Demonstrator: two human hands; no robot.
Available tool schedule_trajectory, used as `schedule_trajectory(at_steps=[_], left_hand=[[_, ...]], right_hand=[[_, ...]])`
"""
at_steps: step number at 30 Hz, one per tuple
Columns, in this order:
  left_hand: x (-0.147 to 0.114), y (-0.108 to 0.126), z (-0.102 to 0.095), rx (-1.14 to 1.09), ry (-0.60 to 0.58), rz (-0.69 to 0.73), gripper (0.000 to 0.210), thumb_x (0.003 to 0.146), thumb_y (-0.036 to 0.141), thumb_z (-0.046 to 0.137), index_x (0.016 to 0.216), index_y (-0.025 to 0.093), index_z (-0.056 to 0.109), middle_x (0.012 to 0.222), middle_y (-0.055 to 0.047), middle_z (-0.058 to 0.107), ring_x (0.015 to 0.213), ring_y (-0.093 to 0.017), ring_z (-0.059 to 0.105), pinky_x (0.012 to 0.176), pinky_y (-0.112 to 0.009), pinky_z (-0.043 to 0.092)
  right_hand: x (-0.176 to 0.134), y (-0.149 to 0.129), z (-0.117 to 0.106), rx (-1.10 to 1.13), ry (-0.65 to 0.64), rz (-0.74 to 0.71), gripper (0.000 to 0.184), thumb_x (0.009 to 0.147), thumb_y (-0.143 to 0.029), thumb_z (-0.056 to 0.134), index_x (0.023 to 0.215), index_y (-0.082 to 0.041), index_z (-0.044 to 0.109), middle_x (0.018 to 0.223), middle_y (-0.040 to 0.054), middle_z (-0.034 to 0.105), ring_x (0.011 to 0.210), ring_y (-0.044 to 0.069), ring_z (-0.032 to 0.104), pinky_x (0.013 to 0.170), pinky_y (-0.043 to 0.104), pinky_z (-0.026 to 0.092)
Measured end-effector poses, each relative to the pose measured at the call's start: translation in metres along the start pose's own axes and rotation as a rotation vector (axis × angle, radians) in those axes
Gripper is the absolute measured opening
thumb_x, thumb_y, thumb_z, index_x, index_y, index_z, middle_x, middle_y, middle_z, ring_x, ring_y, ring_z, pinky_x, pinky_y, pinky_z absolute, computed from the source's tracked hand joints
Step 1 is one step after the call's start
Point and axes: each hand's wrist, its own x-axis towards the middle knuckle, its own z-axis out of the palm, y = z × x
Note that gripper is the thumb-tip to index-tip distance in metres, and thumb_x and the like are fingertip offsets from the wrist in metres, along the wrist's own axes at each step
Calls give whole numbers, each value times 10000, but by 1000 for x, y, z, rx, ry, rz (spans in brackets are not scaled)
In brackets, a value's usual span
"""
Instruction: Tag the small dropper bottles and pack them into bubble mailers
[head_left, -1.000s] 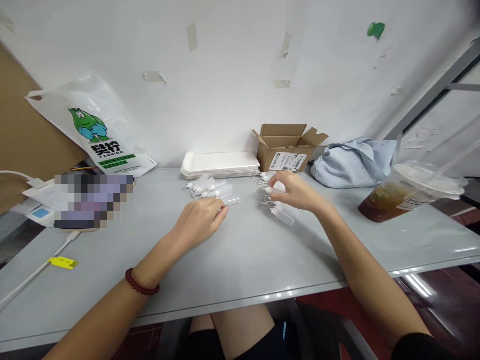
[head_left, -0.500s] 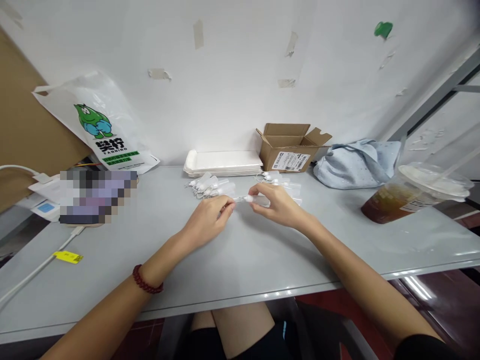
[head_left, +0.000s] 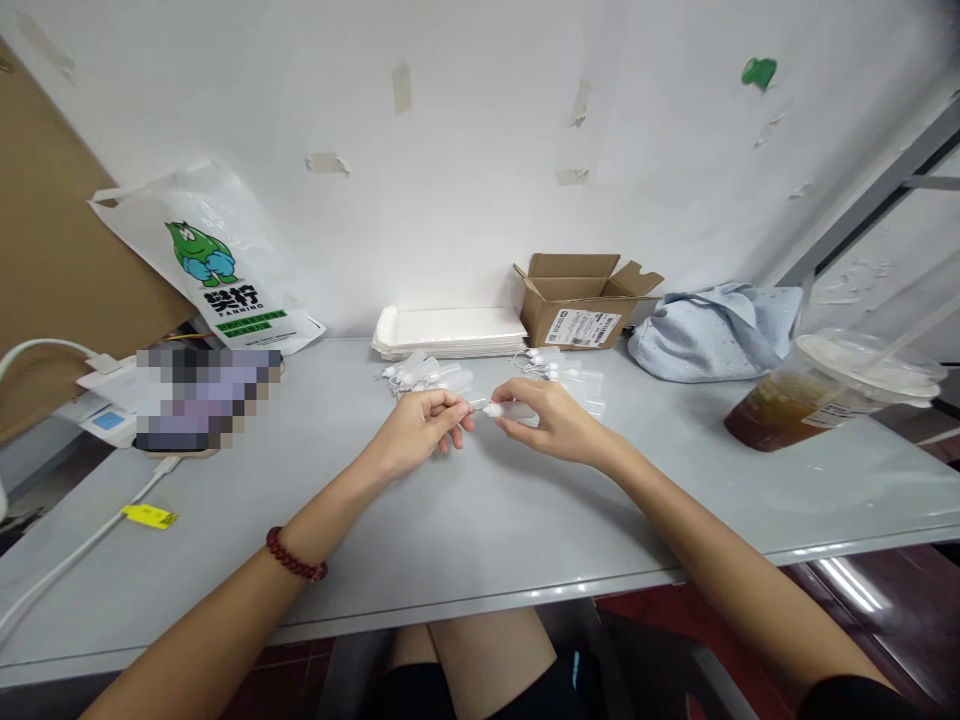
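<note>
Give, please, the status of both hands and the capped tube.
Right hand: holding capped tube. Left hand: close to its cap, grip unclear. Other tubes beyond; no obstruction visible.

Right of the grip, a drink cup (head_left: pixel 776 405) was set near a blue bag (head_left: pixel 712 335); well left, a white cable (head_left: pixel 67 563) was laid.

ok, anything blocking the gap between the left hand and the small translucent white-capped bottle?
Nothing visible blocks it: only a thin pale cord spans the gap between the left hand and the bottle in the right hand.
</note>
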Motion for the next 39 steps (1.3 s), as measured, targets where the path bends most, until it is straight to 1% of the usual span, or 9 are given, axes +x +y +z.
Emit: schedule_trajectory(at_steps=[3, 7, 14, 20, 33, 39], left_hand=[[-1, 1, 0, -37, -24, -19, 226, 824, 345, 567, 747, 139, 616, 618, -1, 605, 535, -104, 537, 524, -235, 429], [-1, -1, 0, -65, -27, -29, 216, 832, 331, 565, 755, 135, 616, 626, 3, 604, 519, -92, 518, 528, -236, 424], [-1, -4, -1, -148, -45, -45, 223, 819, 345, 585, 760, 131, 609, 682, -8, 614, 553, -97, 534, 536, -244, 416], [-2, -2, -2, -170, -49, -55, 221, 828, 334, 581, 744, 131, 606, 656, -1, 598, 547, -90, 521, 543, -238, 412], [-3, -1, -1, -150, -54, -44, 210, 824, 328, 572, 744, 137, 606, 634, 1, 594, 538, -97, 519, 541, -241, 414], [-3, -2, 0, -86, -30, -4, 237, 818, 346, 582, 701, 141, 603, 591, 4, 583, 525, -98, 510, 547, -242, 413]], right_hand=[[0, -1, 0, 3, 2, -11, 97, 832, -181, 543, 924, -161, 564, 858, 54, 653, 755, 156, 591, 690, 270, 445], [0, -3, 0, -9, 1, -22, 99, 840, -190, 538, 933, -164, 560, 865, 58, 654, 756, 156, 588, 696, 275, 448], [-1, -6, 0, -16, 14, -13, 104, 840, -195, 541, 938, -164, 556, 870, 62, 657, 751, 155, 593, 678, 275, 457], [-1, -5, 1, 5, 28, -18, 110, 838, -198, 548, 942, -164, 560, 888, 70, 668, 770, 164, 613, 696, 287, 472], [-1, -10, -3, 16, 2, -22, 92, 843, -188, 529, 929, -164, 551, 854, 55, 642, 739, 150, 579, 684, 278, 450], [0, -11, -3, 28, -34, -9, 49, 837, -183, 532, 881, -164, 540, 764, 25, 595, 655, 126, 517, 624, 249, 404]])
